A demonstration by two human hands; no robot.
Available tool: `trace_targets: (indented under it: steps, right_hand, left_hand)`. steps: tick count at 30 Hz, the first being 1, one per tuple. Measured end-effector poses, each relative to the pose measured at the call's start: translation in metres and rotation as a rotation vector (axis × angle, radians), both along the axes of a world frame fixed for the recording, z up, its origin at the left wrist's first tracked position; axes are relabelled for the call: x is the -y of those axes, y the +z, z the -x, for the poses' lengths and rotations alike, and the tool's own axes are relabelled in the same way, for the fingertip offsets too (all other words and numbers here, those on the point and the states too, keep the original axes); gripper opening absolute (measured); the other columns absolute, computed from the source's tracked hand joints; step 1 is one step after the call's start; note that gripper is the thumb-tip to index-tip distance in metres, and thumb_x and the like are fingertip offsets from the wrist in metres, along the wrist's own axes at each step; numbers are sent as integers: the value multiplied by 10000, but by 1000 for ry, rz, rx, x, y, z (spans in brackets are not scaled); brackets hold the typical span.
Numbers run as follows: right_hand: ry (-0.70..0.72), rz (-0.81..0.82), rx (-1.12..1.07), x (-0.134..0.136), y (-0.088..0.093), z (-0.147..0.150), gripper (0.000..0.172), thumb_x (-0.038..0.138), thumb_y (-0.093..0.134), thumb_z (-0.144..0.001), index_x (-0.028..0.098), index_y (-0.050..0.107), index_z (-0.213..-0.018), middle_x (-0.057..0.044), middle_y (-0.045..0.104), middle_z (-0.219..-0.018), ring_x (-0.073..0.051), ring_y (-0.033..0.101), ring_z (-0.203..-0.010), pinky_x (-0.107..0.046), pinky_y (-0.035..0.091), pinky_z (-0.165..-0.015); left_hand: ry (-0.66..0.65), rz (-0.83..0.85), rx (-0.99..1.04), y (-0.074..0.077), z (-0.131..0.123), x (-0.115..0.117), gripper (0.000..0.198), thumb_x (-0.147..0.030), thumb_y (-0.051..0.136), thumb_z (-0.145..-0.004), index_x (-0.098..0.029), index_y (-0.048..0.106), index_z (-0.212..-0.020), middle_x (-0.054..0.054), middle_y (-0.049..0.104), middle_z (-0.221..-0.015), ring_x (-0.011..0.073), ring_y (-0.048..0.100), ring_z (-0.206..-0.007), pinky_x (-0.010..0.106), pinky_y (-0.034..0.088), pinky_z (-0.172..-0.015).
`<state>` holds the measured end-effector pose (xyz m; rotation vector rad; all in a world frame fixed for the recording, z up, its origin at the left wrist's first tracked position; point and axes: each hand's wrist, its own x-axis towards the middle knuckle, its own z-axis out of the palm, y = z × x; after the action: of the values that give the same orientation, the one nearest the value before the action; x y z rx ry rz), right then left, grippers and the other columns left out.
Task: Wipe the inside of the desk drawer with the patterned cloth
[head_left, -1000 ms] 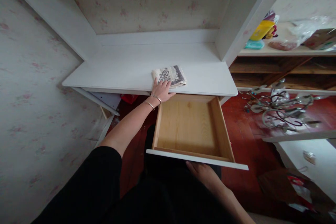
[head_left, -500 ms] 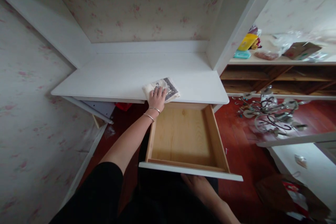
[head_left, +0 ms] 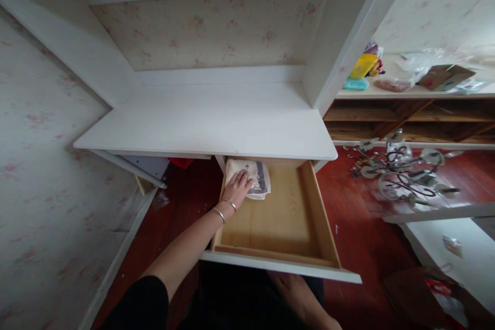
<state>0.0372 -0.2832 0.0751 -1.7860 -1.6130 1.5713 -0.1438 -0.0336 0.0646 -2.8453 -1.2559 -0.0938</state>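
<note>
My left hand (head_left: 237,188), with two bangles at the wrist, rests on a folded cream cloth with a dark pattern (head_left: 258,179) and grips it. The cloth lies in the far left corner of the open wooden drawer (head_left: 317,214). The drawer is pulled out from under the white desk top (head_left: 209,124). My right hand (head_left: 294,289) is below the drawer's white front panel (head_left: 282,267), and its fingers are hidden behind that panel.
A white post stands at the desk's right end, with a wooden shelf unit (head_left: 406,113) beyond it holding a yellow pack, bags and a box. A metal chandelier (head_left: 406,175) lies on the red floor. White furniture (head_left: 456,247) stands at lower right.
My left hand has carried the folded cloth off the desk top and down into the far left of the drawer. My right hand has stayed beneath the drawer front.
</note>
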Motion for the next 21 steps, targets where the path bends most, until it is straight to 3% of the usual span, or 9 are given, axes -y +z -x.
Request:
trace_targets:
  steps: [3,5,12,21]
  right_hand:
    - [96,-22,45,3,-4,0,574,572,260,-965,227,701,-1091,-89,689,-1156,-297,590,-1145,-389,399,-966]
    - [116,-27,70,4,-6,0,576,549,237,-976,229,710,-1051,-89,706,-1108,-288,619,-1093,-371,414,-926]
    - [75,-24,102,2,4,4,594,547,226,-983,220,718,-917,-87,731,-993,-265,656,-988,-330,427,-833]
    - [20,-41,1,-2,11,2,579,592,280,-959,231,730,-917,-66,729,-988,-272,644,-968,-347,428,-843]
  left_hand:
    - [25,188,-67,-26,-8,-5,639,-42,498,-755,-200,425,-1369,142,281,-1526,285,237,-1424,462,228,-1152]
    - [48,256,-81,-35,-11,-12,715,-66,533,-730,-180,365,-1416,162,210,-1552,319,181,-1438,477,203,-1157]
    - [-24,355,-111,-41,-30,-26,794,-216,592,-737,-272,280,-1465,95,158,-1586,326,138,-1446,510,155,-1159]
    - [-97,475,-52,-38,-131,-4,753,-243,546,-773,-275,264,-1471,77,123,-1595,315,97,-1453,509,130,-1160]
